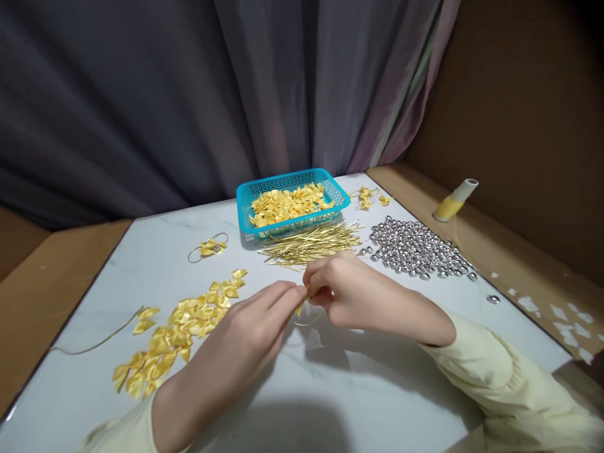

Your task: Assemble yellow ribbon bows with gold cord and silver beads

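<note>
My left hand (257,321) and right hand (346,286) meet at the fingertips, both pinching a small yellow piece (299,309) above the white tabletop (377,409). My fingers cover most of it; only a sliver shows below the left fingertips, with a thin gold cord (306,323) curving under it. Which hand grips the cord and which the yellow part, I cannot tell.

Just beyond my right hand lies a heap of gold strands (314,242), its near edge partly hidden by my knuckles. The blue basket (245,211) behind it holds yellow bows, the lower ones screened by its perforated wall. More yellow bows (189,324) are spread beside my left forearm. Right of the strands sits a pile of silver pieces (415,246) (rings or beads, too small to say). Pale scraps (566,321) blur at the far right, near a cone of yellow thread (450,206). My left sleeve (127,428) runs out of view at the bottom, and my right sleeve (495,365) smears towards the corner.
</note>
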Motion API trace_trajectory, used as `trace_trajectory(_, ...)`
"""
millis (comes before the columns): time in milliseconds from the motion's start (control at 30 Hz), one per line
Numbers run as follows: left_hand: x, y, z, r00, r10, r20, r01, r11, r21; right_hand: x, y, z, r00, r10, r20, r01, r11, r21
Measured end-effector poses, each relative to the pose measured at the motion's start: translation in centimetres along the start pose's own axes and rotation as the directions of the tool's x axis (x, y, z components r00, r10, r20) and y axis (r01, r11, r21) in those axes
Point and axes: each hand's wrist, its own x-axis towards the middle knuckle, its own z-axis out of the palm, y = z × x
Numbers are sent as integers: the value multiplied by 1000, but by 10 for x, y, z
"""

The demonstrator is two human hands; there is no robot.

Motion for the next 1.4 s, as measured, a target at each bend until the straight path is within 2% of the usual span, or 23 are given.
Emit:
trace_trajectory(300, 2, 2, -2, 993, 72, -90, -66, 995, 71, -1, -2, -2, 1000, 8, -25, -7, 999, 39)
trace_trajectory(533, 2, 9, -2, 988, 100, -116, -64, 957, 282, -3, -1, -1, 1000, 8, -30, -7, 999, 44)
trace_trajectory(633, 1, 11, -3, 991, 82, -104, -46, 948, 316, -3, -1, -2, 999, 4, -34, -3, 1000, 27)
trace_trajectory(800, 2, 12, -4, 996, 37, -86, -14, 967, 254, -3, -4, -3, 1000, 7, -23, -6, 1000, 30)
trace_trajectory(900, 3, 12, -2, 996, 5, -92, 10, 987, 161, -3, -5, -5, 1000, 3, -17, -2, 999, 54)
trace_trajectory(1067, 4, 14, -1, 979, -84, -187, 77, 996, -45, -4, -6, -8, 999, 18, -42, -16, 998, 57)
trace_trajectory(1167, 4, 14, 0, 957, -144, -252, 131, 989, -68, -5, -5, -9, 998, 23, -60, -19, 998, 62)
trace_trajectory(1267, 5, 15, 4, 914, -195, -357, 175, 981, -89, -5, -4, -9, 997, 13, -79, -8, 998, 65)
trace_trajectory(1400, 6, 18, 9, 860, -184, -476, 170, 983, -73, -4, -3, -8, 994, -5, -113, 12, 998, 62)
